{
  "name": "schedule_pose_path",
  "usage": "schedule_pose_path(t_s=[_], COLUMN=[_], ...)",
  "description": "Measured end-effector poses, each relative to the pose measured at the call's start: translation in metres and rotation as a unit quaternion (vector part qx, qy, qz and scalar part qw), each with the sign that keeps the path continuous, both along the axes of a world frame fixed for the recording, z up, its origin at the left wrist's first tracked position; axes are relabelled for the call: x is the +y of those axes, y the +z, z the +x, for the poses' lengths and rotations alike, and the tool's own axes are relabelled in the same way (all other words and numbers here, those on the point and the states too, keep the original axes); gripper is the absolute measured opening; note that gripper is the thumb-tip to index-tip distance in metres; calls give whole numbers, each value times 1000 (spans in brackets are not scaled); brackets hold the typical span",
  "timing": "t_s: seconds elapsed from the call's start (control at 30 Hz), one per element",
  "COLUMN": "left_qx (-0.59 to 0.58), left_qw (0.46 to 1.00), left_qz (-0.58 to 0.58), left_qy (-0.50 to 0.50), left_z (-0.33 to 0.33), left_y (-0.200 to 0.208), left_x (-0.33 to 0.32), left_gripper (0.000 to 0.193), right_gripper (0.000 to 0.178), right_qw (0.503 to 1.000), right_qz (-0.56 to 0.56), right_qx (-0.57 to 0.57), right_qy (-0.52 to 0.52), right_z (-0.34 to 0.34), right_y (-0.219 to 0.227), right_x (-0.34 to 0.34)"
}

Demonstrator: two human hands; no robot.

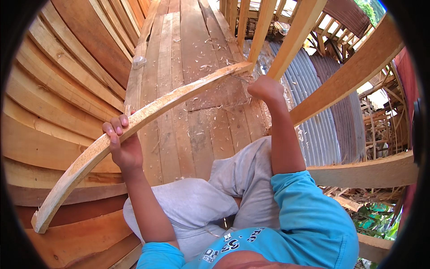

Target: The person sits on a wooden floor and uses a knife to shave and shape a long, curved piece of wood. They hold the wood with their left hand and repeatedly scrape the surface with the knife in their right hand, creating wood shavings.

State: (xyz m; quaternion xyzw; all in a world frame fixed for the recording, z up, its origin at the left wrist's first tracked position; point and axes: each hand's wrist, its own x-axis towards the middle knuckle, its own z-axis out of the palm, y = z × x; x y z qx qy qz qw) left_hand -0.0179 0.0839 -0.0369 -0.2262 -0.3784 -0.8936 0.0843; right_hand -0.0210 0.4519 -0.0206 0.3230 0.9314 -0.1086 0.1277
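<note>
A long, pale wooden batten [179,92] runs slantwise across the view, from the lower left up to the railing post at the right. Its upper face looks rough and freshly cut. My left hand [125,143] grips it left of the middle, fingers wrapped over the top edge. Close to its far right end, my right hand [267,88] is closed in a fist. A thin, dark sliver, perhaps a blade, shows between that fist and the batten; the fist hides the rest of what it holds.
Wood shavings [206,67] litter the plank floor [179,148]. Stacked boards [58,112] line the left side. On the right stand railing timbers [286,40], with corrugated metal roofing [324,107] beyond and below. A small clear container [139,61] sits beside the boards.
</note>
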Motion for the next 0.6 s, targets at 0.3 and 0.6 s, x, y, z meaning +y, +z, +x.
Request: schedule_pose_path(t_s=[0.3,0.6], left_qx=[7,4], left_qw=[1000,1000], left_qz=[13,21], left_qy=[-19,-21], left_z=[1,1], left_y=[1,0], left_x=[1,-1], left_gripper=[20,21], right_gripper=[39,41], right_qw=[989,915], right_qz=[-22,-163], right_qx=[128,366], right_qy=[-74,-56], right_z=[-5,-57], right_y=[-29,-97], right_x=[29,18])
